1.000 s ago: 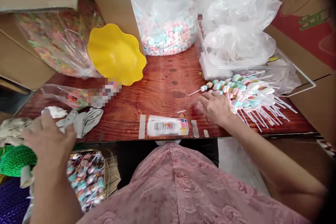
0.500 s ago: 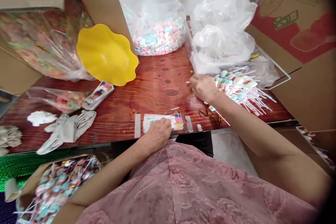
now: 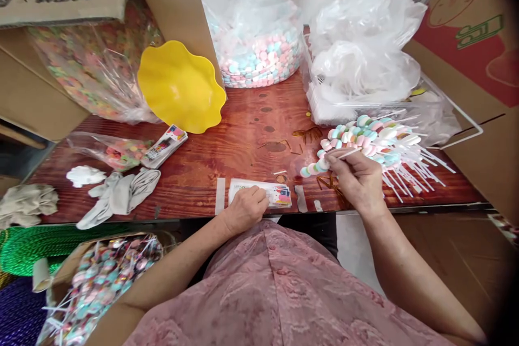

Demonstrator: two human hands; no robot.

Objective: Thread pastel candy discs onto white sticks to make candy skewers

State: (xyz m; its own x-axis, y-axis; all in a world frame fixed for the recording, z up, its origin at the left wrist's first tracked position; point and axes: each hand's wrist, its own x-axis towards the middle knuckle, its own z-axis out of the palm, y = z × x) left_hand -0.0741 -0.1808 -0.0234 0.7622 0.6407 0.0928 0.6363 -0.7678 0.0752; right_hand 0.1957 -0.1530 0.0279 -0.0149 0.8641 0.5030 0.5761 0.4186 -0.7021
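Note:
My right hand (image 3: 356,177) pinches the stick of one pastel marshmallow skewer (image 3: 315,166), held just above the red-brown table (image 3: 243,140) beside the heap of skewers (image 3: 379,139). My left hand (image 3: 245,208) rests with curled fingers on a small stack of printed clear bags (image 3: 279,193) at the table's front edge, between two strips of tape. Gold twist ties (image 3: 308,133) lie scattered near the skewers.
A yellow wavy bowl (image 3: 180,85) leans at a cardboard box (image 3: 48,54) of wrapped candy. A bag of loose marshmallows (image 3: 259,51) and clear bags (image 3: 360,59) stand at the back. Grey gloves (image 3: 119,194) lie at left. A box of wrapped lollipops (image 3: 97,281) sits below.
My left hand came from the far left onto the stack of bags. My right hand reached to the skewer heap, then drew back toward me with one skewer.

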